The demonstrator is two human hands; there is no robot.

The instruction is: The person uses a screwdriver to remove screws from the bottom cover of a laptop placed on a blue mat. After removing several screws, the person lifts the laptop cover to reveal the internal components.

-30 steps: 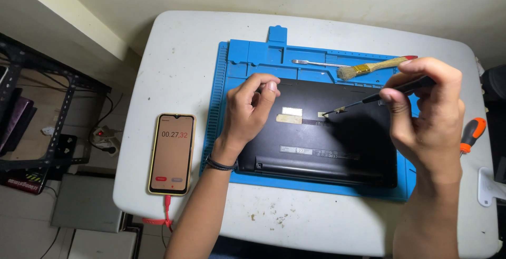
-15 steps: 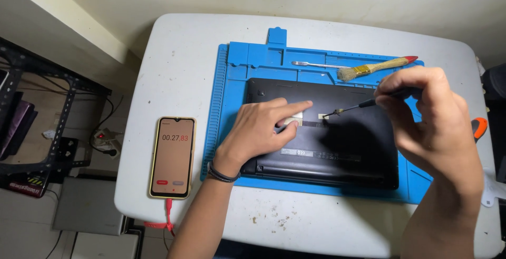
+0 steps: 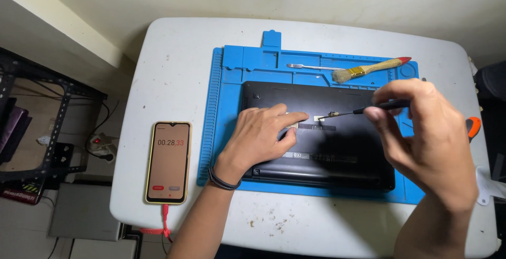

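From the head camera, the right hand (image 3: 429, 148) hides the right side of the black laptop (image 3: 337, 153), which lies upside down on the blue mat (image 3: 221, 106). Its fingers pinch a thin screwdriver (image 3: 363, 110), tip on the laptop's middle. The left hand (image 3: 261, 138) lies flat on the laptop, fingers spread open, pointing at the tip.

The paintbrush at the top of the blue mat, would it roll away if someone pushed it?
Probably not far: the paintbrush has a flattish wooden handle and wide bristles, lying flat on the ridged blue mat. It looks light, so it would likely slide. Its bristles should bend softly.
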